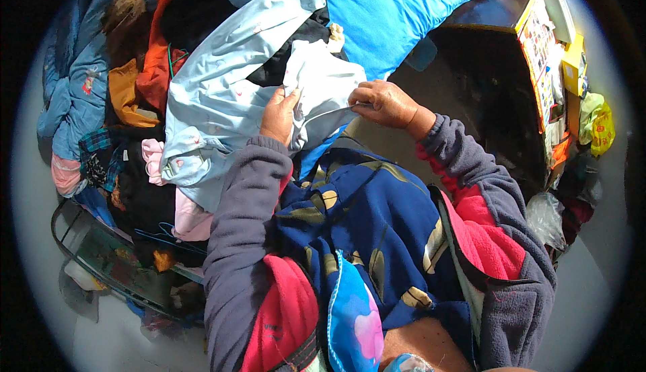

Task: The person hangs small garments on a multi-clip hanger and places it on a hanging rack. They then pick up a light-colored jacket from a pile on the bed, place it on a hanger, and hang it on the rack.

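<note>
A pale blue garment with small printed figures is spread over the clothes pile in front of me. Its whiter part lies between my two hands; whether this is a separate cloth I cannot tell. My left hand grips the white cloth near its left side, thumb on top. At the right edge, my right hand is closed with thumb and fingertips together, pinching the cloth's border. A thin dark line runs along the cloth by those fingertips, too fine to make out.
Heaped clothes lie left, among them an orange garment and blue jeans-like cloth. A bright blue pillow-like bundle is behind. On the right stands a dark box, with a yellow bag and clear plastic beside it.
</note>
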### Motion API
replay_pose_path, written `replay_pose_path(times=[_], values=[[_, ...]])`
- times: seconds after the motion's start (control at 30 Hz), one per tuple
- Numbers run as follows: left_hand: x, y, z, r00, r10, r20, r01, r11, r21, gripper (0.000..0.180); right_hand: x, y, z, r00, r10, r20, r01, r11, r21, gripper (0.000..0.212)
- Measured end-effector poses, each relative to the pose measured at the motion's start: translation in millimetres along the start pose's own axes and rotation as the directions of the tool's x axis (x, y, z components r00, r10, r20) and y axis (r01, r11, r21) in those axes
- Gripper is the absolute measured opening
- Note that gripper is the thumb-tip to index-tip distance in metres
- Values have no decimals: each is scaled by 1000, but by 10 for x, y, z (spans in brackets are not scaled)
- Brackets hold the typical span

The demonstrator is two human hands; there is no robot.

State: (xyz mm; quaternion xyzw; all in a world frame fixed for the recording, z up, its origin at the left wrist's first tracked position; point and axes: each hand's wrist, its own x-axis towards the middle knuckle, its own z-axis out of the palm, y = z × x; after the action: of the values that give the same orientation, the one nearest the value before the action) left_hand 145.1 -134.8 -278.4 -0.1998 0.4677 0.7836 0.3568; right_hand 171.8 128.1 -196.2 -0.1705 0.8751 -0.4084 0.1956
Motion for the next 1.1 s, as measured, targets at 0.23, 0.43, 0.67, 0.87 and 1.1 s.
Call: replay_pose_path(times=[0.23, 0.43, 0.67, 0.87, 1.1], values=[[-357, 277, 311, 937, 347, 25, -286, 728, 622, 36, 188, -433, -75, 974, -123, -192, 126, 992, 3, 9], [-590, 535, 466, 927, 281, 248, -371, 586, 721, 32, 389, -633, -25, 942, -198, -270, 203, 979, -11, 12], [-719, 637, 469, 893, 249, 374, -450, 471, 759, 32, 453, -672, 55, 972, -71, -225, 101, 987, 126, 14], [-701, 524, 287, 972, 101, 210, -204, 810, 551, 23, 452, -448, 49, 995, 72, 63, -87, 951, 296, 19], [-620, 431, 8, 815, 338, 470, -579, 480, 659, 24, 400, -211, 141, 877, 193, 439, -478, 425, 768, 21]])
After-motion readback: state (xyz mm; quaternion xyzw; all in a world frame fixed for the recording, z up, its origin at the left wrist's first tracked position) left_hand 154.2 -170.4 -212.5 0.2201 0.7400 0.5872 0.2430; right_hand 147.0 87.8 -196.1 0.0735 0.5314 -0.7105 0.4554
